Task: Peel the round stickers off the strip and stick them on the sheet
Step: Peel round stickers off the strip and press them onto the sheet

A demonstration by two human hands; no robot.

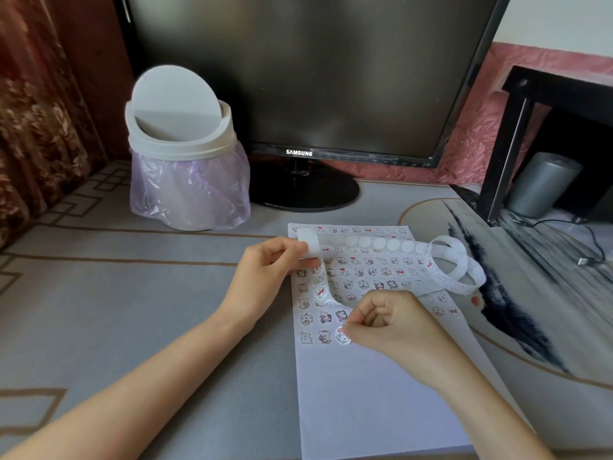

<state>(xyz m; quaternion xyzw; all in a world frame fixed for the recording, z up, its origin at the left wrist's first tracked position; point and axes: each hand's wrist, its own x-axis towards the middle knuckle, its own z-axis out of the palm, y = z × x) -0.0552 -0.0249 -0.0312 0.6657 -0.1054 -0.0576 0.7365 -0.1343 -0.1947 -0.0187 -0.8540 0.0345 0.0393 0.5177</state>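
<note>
Half the sheet, the near part, is bare; rows fill from the far edge. Right hand: fingers curled, thumb and forefinger pinch a round sticker at the end of the nearest row, presumably seating it. The fingertips hide its right edge, so adhesion is unclear. Left hand, farther left, pinches the strip end, likely keeping it off the sheet. The strip loops right; which circles remain unpeeled is unclear. Bin far left, lid tilted.
</note>
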